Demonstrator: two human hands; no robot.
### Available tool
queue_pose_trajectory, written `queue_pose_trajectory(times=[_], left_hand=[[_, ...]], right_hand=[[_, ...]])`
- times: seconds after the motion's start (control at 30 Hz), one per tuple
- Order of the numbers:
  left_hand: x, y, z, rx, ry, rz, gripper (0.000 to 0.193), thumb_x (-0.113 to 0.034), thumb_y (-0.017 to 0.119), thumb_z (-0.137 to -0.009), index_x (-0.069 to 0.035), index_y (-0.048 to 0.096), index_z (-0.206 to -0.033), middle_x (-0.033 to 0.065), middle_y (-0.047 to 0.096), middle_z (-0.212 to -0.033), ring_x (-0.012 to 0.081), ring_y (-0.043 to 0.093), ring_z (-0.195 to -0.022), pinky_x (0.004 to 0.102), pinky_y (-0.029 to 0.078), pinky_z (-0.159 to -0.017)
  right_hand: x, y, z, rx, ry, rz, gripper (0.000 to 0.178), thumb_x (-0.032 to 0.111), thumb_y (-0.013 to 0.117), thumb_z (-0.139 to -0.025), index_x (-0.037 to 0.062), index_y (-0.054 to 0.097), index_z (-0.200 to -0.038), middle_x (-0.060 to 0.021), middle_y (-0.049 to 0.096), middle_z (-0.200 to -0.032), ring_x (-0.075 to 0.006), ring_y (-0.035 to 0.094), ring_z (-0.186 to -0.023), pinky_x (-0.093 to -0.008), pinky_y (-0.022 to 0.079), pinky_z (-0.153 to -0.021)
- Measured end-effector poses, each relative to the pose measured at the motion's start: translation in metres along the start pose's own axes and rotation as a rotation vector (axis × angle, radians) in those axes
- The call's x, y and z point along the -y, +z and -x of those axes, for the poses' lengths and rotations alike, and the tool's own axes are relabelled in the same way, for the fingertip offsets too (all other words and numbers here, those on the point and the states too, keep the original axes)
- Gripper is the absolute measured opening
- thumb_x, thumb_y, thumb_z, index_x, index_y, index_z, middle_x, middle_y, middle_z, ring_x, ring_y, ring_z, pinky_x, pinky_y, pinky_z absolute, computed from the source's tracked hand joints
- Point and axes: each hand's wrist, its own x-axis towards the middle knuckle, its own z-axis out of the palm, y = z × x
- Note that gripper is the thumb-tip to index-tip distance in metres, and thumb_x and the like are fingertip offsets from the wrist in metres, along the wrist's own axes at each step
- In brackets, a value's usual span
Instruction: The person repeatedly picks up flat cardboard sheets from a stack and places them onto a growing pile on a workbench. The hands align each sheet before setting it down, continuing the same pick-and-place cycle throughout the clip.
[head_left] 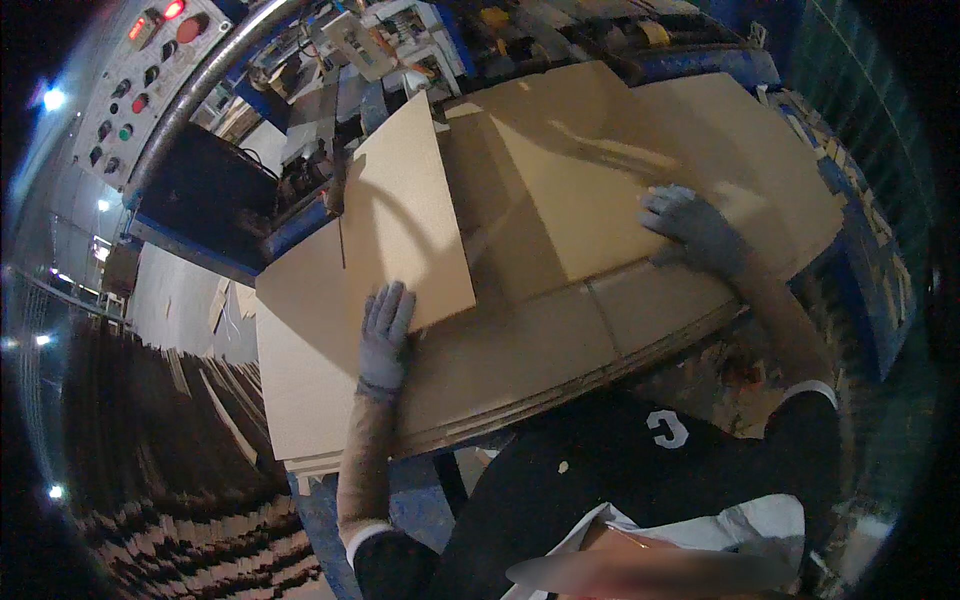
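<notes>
My left hand, in a grey glove, lies with straight fingers on the lower edge of a pale cardboard panel. That panel slants over a wider brown cardboard sheet. Farther right, my right hand, also gloved, rests with its fingers stretched out on a yellowish cardboard panel. Its thumb is mostly hidden. Under both hands the sheets form a flat stack, whose layered edge faces me. A crease crosses the top sheet near the middle.
Beyond the cardboard stands a machine with a blue metal frame and rollers. A control panel with buttons and red lights is at the upper left, beside a curved metal pipe. Piled cardboard stands at the lower left.
</notes>
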Motion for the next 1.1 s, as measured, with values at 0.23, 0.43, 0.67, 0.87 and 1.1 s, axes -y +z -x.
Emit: queue_pose_trajectory(times=[0.23, 0.43, 0.67, 0.87, 1.1], left_hand=[[0.060, 0.054, -0.086, -0.074, -0.023, -0.078, 0.056, -0.015, 0.061, -0.081, -0.007, 0.044, -0.134, 0.0194, 0.046, -0.135, 0.0391, 0.041, -0.127, 0.0515, 0.028, -0.108], [0.060, 0.065, -0.115, -0.076, -0.636, -0.231, 0.073, -0.024, 0.066, -0.081, -0.003, 0.031, -0.141, 0.0209, 0.043, -0.137, 0.0390, 0.035, -0.131, 0.0478, 0.027, -0.109], [0.045, -0.026, 0.118, -0.407, -1.233, -0.603, 0.083, -0.051, 0.061, -0.085, 0.014, 0.037, -0.131, 0.0313, 0.047, -0.129, 0.0422, 0.046, -0.120, 0.0457, 0.036, -0.103], [0.018, -0.056, 0.180, -0.377, -1.640, -0.064, 0.083, -0.047, 0.056, -0.087, 0.014, 0.029, -0.137, 0.0324, 0.041, -0.135, 0.0401, 0.041, -0.128, 0.0426, 0.035, -0.103], [0.020, -0.089, 0.131, -0.789, -1.259, 0.345, 0.072, -0.034, 0.056, -0.090, 0.010, 0.028, -0.140, 0.0264, 0.039, -0.141, 0.0337, 0.041, -0.129, 0.0386, 0.032, -0.105]], right_hand=[[-0.062, 0.039, -0.074, -0.166, 0.236, 0.071, 0.054, 0.044, 0.062, -0.080, 0.0106, 0.058, -0.122, -0.0150, 0.050, -0.133, -0.0350, 0.046, -0.121, -0.0446, 0.034, -0.104], [-0.045, 0.035, -0.106, -0.233, 0.368, 0.163, 0.047, 0.031, 0.062, -0.084, 0.0095, 0.056, -0.125, -0.0152, 0.057, -0.124, -0.0351, 0.054, -0.110, -0.0455, 0.044, -0.094], [-0.017, -0.016, 0.114, -0.573, 0.931, 0.075, 0.052, 0.041, 0.062, -0.083, 0.0091, 0.053, -0.123, -0.0196, 0.061, -0.116, -0.0377, 0.058, -0.106, -0.0454, 0.047, -0.087], [-0.059, 0.046, 0.209, -0.180, 1.518, 0.018, 0.051, 0.049, 0.053, -0.088, 0.0186, 0.051, -0.129, -0.0177, 0.059, -0.121, -0.0403, 0.058, -0.106, -0.0467, 0.048, -0.086], [-0.083, 0.091, 0.204, -0.103, 0.984, 0.827, 0.035, 0.040, 0.051, -0.092, 0.0209, 0.056, -0.120, -0.0165, 0.051, -0.125, -0.0447, 0.050, -0.111, -0.0485, 0.049, -0.083]])
